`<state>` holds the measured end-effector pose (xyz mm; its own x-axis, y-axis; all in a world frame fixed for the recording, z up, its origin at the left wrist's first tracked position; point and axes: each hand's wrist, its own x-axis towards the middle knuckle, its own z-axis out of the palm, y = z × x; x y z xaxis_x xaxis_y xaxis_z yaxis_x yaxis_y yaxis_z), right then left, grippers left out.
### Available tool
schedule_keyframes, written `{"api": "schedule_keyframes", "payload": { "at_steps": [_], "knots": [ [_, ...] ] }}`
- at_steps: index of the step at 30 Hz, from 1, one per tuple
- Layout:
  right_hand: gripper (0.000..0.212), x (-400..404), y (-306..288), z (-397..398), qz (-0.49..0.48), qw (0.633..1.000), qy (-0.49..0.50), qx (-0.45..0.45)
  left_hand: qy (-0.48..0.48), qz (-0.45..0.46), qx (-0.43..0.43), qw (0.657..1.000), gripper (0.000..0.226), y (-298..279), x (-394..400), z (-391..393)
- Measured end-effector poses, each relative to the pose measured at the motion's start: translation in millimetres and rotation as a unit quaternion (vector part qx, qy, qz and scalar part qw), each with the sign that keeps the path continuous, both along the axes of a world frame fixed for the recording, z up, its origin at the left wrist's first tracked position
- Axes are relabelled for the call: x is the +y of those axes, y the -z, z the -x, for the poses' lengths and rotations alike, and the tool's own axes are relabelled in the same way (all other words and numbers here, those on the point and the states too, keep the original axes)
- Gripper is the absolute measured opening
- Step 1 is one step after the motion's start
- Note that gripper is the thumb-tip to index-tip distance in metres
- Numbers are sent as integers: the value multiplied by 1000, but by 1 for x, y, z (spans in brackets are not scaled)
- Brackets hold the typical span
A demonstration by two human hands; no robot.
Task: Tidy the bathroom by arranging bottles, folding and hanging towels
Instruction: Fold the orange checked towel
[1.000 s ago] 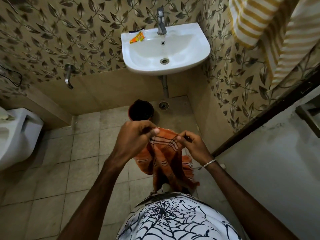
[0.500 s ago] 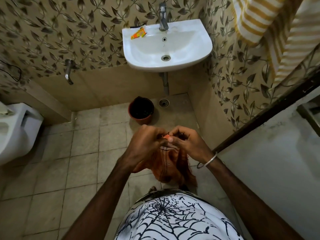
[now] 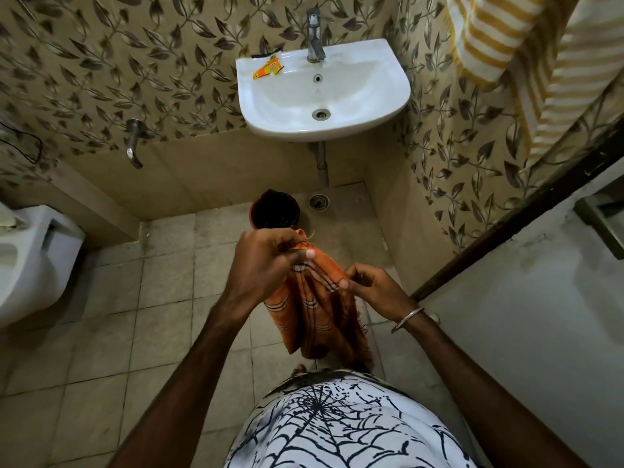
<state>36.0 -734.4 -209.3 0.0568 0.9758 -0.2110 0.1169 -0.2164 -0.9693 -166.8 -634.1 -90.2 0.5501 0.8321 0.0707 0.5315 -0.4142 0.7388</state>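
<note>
- Small bathroom w/ tiled floor (image 3: 101,298), leaf-print walls on far side & right; view looks straight down past a white shirt w/ black web print (image 3: 337,427).
- Orange towel (image 3: 314,312) w/ white & dark stripes hangs in front of the shirt, above the floor, bunched at top, lower edge loose just over the shirt.
- Left hand (image 3: 266,261): fingers curled shut, thumb pressed over, pinching the towel's top edge; a bit of frayed thread sticks out above the knuckles.
- Right hand (image 3: 371,288): lower & to the right, thumb & forefinger closed on the towel's side edge, other fingers curled in; metal bangle (image 3: 407,319) on that wrist.
- Hands close together, not touching; towel stretched in a short slope between them.
- Open floor mostly to the left of the arms; right side tight – pale wall & dark door frame (image 3: 506,224) run just beside the right forearm.
- Toilet (image 3: 30,261) at left edge, well apart from the hands.
- Reddish bucket (image 3: 275,214) on floor just past the left hand, floor drain (image 3: 318,201) beside it.
- Farther: white sink (image 3: 324,92) on far wall w/ tap (image 3: 314,37), orange packet (image 3: 268,69) on its left rim; wall tap (image 3: 133,143) to the left.
- Yellow-striped towel (image 3: 499,38) hangs top right, well away from the orange one.
</note>
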Motion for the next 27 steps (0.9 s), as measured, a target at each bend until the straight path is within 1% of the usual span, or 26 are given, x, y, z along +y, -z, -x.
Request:
{"api": "schedule_keyframes", "payload": {
  "at_steps": [1,3,4,6,7,8,9,10,12,14,16,20,23,27],
  "knots": [
    [15,1,-1,-1,-6,1000,14,3,-11,-1,16,1000,15,0,2,3],
    [13,4,-6,-2,-25,999,35,-9,-30,-22,74,997,20,-1,6,8],
    [13,5,-9,-2,-34,998,41,-19,-33,-37,110,993,30,-1,6,9],
    [16,7,-19,1,-54,997,41,-34,-4,-49,158,986,60,-2,2,7],
    [15,8,-24,3,-65,996,33,-43,30,-45,161,985,72,-1,-1,4],
    [13,10,-29,6,-79,995,22,-56,66,-38,159,984,78,0,-5,0],
    [10,12,-33,9,-95,993,12,-68,100,-27,156,982,77,3,-8,-5],
    [7,13,-38,11,-111,991,4,-77,127,-16,154,980,72,6,-12,-9],
    [7,15,-45,14,-136,987,-6,-91,155,-16,143,977,46,12,-14,-15],
    [10,14,-50,12,-144,984,-13,-103,141,-31,142,979,22,15,-12,-18],
    [14,12,-51,10,-140,985,-14,-101,113,-37,131,984,12,16,-10,-18],
    [21,8,-44,7,-94,994,16,-52,70,-68,71,993,11,14,-10,-17],
    [17,7,-30,6,-69,997,11,-36,39,-93,45,994,8,14,-12,-17],
    [15,3,-10,3,-39,999,27,-8,-13,-90,18,996,12,14,-7,-12]
  ]
}}
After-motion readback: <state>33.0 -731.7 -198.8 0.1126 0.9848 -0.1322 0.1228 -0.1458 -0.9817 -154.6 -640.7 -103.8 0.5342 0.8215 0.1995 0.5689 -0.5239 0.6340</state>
